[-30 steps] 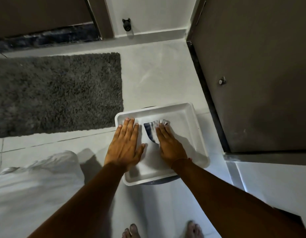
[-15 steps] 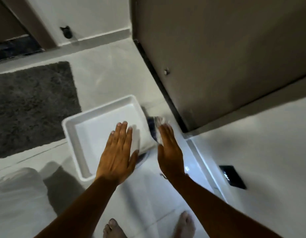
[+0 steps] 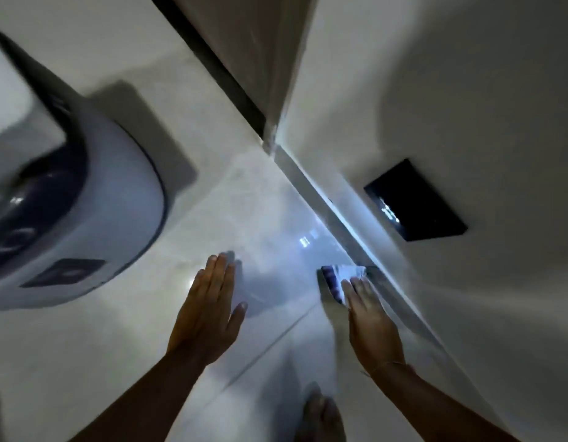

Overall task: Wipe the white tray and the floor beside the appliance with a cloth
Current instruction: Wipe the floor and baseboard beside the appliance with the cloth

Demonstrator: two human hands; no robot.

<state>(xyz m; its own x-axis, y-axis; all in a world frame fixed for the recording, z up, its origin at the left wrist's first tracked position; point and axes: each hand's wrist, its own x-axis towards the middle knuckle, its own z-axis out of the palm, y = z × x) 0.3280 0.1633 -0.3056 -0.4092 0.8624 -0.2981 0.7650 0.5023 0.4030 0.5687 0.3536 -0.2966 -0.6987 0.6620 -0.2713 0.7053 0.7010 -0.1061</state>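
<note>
My right hand (image 3: 370,323) presses a blue-and-white striped cloth (image 3: 335,275) flat on the pale tiled floor (image 3: 263,224), right against the baseboard (image 3: 349,231) of the wall. My left hand (image 3: 209,309) is flat and holds nothing, palm down over the floor to the left of the cloth; whether it touches the tile I cannot tell. The round white appliance (image 3: 117,199) with a dark blue top fills the left side. A blurred white shape on it at the upper left looks like the tray (image 3: 11,97).
A black wall plate (image 3: 416,199) sits low on the white wall at right. A brown door (image 3: 250,39) with a dark bottom edge meets the wall corner above. My bare foot (image 3: 321,413) stands on the floor at the bottom.
The view swung right and down. My right hand carried the cloth off the tray onto the floor by the baseboard. My left hand left the tray.
</note>
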